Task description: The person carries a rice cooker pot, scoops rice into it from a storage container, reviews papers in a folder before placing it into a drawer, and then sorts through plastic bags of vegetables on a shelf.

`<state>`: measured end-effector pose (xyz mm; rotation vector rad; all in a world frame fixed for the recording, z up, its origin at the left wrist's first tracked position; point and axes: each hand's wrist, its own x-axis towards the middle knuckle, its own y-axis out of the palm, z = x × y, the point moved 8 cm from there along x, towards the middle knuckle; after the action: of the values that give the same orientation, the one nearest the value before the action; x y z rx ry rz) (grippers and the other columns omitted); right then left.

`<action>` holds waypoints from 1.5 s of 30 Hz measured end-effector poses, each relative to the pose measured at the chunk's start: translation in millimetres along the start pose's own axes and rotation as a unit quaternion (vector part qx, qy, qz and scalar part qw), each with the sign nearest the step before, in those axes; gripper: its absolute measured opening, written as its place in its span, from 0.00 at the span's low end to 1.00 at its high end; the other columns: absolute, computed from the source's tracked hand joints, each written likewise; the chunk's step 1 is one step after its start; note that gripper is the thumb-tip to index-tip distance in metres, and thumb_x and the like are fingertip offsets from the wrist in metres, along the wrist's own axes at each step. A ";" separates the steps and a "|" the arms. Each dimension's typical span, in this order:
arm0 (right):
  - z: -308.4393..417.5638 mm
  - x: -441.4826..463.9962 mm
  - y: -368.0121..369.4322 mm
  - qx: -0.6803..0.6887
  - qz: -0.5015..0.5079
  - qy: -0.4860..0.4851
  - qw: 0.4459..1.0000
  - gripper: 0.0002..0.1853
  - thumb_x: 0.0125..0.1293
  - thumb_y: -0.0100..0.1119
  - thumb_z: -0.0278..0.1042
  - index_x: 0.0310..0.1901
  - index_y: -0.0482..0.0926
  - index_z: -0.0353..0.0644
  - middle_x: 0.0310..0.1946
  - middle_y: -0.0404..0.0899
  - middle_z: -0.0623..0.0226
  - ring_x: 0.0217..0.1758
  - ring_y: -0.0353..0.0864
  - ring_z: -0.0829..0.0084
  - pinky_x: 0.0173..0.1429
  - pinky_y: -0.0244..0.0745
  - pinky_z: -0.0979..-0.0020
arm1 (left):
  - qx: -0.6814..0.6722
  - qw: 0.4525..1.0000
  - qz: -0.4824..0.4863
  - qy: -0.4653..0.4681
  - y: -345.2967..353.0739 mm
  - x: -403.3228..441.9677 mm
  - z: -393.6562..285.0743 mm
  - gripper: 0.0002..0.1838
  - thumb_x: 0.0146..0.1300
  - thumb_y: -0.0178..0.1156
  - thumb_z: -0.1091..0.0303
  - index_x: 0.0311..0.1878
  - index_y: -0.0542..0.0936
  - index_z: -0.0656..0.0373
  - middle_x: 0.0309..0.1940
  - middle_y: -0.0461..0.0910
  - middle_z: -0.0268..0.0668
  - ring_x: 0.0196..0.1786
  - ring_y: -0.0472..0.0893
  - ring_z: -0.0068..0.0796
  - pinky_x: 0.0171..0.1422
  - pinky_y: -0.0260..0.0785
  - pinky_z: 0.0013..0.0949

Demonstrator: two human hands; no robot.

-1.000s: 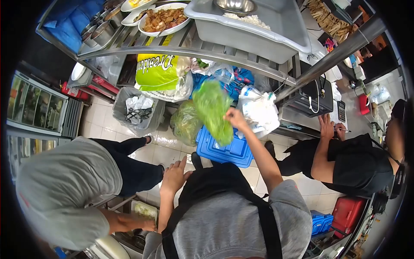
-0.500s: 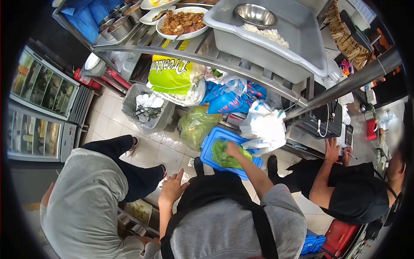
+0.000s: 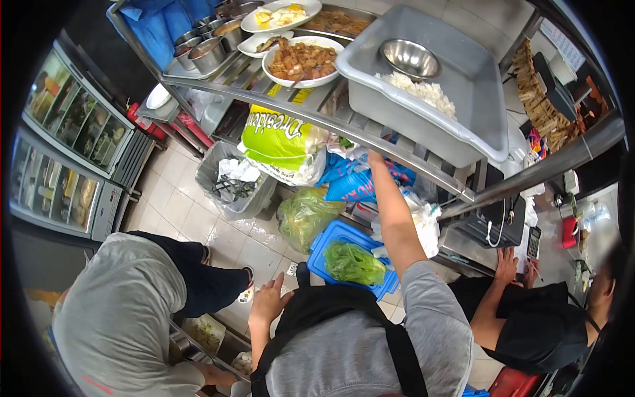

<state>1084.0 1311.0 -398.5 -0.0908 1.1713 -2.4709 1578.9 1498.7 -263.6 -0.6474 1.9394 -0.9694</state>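
The bag of leafy greens [image 3: 354, 263] lies on the blue lid [image 3: 329, 233] of a bin on the floor. My right arm reaches beyond it to the lower shelf, where my right hand [image 3: 376, 157] is mostly hidden under the shelf edge, by the blue and pink bag [image 3: 350, 186]. What its fingers do cannot be seen. Low in front of my body, my left hand [image 3: 270, 302] has its fingers spread and holds nothing. A larger bag of greens [image 3: 305, 218] stands left of the blue lid.
A metal shelf [image 3: 317, 118] holds a grey tub [image 3: 423, 135] with rice and a bowl, and plates of food. A waste bin [image 3: 254, 206] stands on the left. One person bends at the left; another writes at the right counter.
My right hand has set the bag of greens down on the blue lid, let it go and moved up to the lower shelf. My left hand stays spread.
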 end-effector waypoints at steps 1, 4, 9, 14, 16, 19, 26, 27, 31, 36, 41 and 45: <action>4.7 4.2 1.5 -0.004 0.007 0.005 1.000 0.18 0.59 0.49 0.39 0.45 0.70 0.32 0.38 0.71 0.47 0.50 0.59 0.51 0.55 0.55 0.59 | -0.002 1.000 -0.001 -0.007 3.1 -0.5 3.7 0.32 0.55 0.55 0.50 0.60 0.61 0.56 0.44 0.74 0.50 0.48 0.73 0.50 0.50 0.65 0.48; 12.2 19.3 10.4 0.001 0.027 0.013 1.000 0.16 0.59 0.50 0.38 0.44 0.70 0.33 0.36 0.70 0.50 0.46 0.60 0.54 0.51 0.57 0.60 | 0.001 1.000 -0.010 -0.005 5.8 0.3 8.3 0.32 0.54 0.55 0.50 0.60 0.62 0.56 0.44 0.74 0.50 0.48 0.73 0.51 0.49 0.65 0.48; 8.1 29.4 17.3 0.081 0.057 -0.003 0.995 0.14 0.59 0.51 0.36 0.42 0.70 0.36 0.32 0.70 0.54 0.39 0.62 0.58 0.45 0.60 0.62 | -0.003 1.000 -0.002 0.021 7.5 9.7 3.2 0.33 0.54 0.55 0.50 0.60 0.62 0.55 0.45 0.74 0.49 0.48 0.74 0.50 0.50 0.66 0.48; 1.4 20.1 8.3 0.285 0.123 -0.034 0.950 0.11 0.58 0.51 0.34 0.40 0.70 0.38 0.28 0.69 0.59 0.33 0.64 0.63 0.38 0.63 0.63 | 0.013 0.995 0.069 0.075 11.9 30.9 -17.8 0.31 0.56 0.53 0.50 0.60 0.61 0.55 0.46 0.73 0.49 0.49 0.72 0.49 0.52 0.66 0.44; -1.5 11.2 1.8 0.359 0.156 -0.035 0.920 0.10 0.58 0.52 0.33 0.39 0.70 0.39 0.26 0.69 0.60 0.30 0.65 0.65 0.36 0.64 0.64 | 0.026 0.990 0.081 0.112 11.3 45.6 -26.8 0.30 0.57 0.52 0.51 0.60 0.62 0.55 0.46 0.73 0.50 0.49 0.72 0.49 0.53 0.65 0.42; -4.4 -4.8 -15.6 0.441 0.201 -0.031 0.874 0.08 0.58 0.52 0.32 0.38 0.71 0.40 0.24 0.69 0.63 0.26 0.66 0.68 0.32 0.66 0.65 | -0.098 0.949 0.140 0.265 5.2 74.3 -48.4 0.31 0.58 0.51 0.50 0.60 0.61 0.58 0.51 0.70 0.52 0.49 0.73 0.49 0.55 0.64 0.40; -25.8 -73.6 -95.2 0.551 0.194 -0.003 0.811 0.02 0.58 0.51 0.27 0.33 0.70 0.45 0.18 0.61 0.73 0.17 0.59 0.79 0.21 0.63 0.72 | -0.204 0.938 -0.078 0.267 -52.8 199.4 -69.5 0.28 0.62 0.47 0.58 0.60 0.60 0.67 0.56 0.63 0.56 0.60 0.63 0.49 0.63 0.54 0.39; -25.9 -85.8 -112.6 0.563 0.185 0.002 0.806 0.03 0.59 0.49 0.25 0.31 0.69 0.46 0.18 0.57 0.76 0.15 0.55 0.82 0.19 0.61 0.74 | -0.219 0.925 -0.160 0.268 -64.9 218.1 -74.2 0.27 0.63 0.46 0.59 0.59 0.60 0.68 0.56 0.63 0.57 0.60 0.62 0.50 0.64 0.53 0.39; -28.6 -115.8 -146.6 0.575 0.216 -0.005 0.789 0.05 0.62 0.49 0.28 0.38 0.73 0.42 0.14 0.56 0.80 0.14 0.53 0.85 0.21 0.62 0.77 | -0.254 0.890 -0.309 0.219 -79.9 292.7 -87.7 0.28 0.59 0.50 0.59 0.58 0.61 0.69 0.51 0.67 0.56 0.54 0.67 0.52 0.60 0.58 0.41; -13.7 -147.2 -163.4 0.517 0.245 -0.060 0.818 0.13 0.63 0.50 0.33 0.47 0.75 0.39 0.14 0.55 0.84 0.15 0.51 0.88 0.21 0.56 0.82 | -0.208 0.938 -0.261 0.091 -78.0 294.0 -122.7 0.36 0.47 0.63 0.54 0.54 0.64 0.67 0.50 0.68 0.55 0.49 0.71 0.51 0.52 0.66 0.42; -29.3 -153.9 -128.1 0.434 0.161 -0.075 0.883 0.15 0.56 0.59 0.42 0.43 0.77 0.45 0.31 0.70 0.76 0.39 0.67 0.78 0.44 0.64 0.73 | -0.228 0.948 -0.184 0.127 -31.1 297.9 -147.1 0.35 0.41 0.67 0.57 0.51 0.67 0.66 0.49 0.69 0.55 0.50 0.72 0.50 0.52 0.67 0.41; -17.5 -164.2 -97.7 0.268 0.072 -0.170 0.946 0.30 0.43 0.69 0.44 0.45 0.66 0.41 0.45 0.64 0.58 0.52 0.64 0.63 0.54 0.61 0.68 | -0.293 0.921 -0.135 0.217 13.2 287.2 -173.2 0.26 0.44 0.61 0.63 0.49 0.73 0.62 0.47 0.71 0.53 0.46 0.72 0.47 0.51 0.64 0.39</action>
<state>1198.4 1442.1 -317.8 -0.2518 0.3332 -2.4244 1284.1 1362.1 -347.9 -1.1371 2.6240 -0.7212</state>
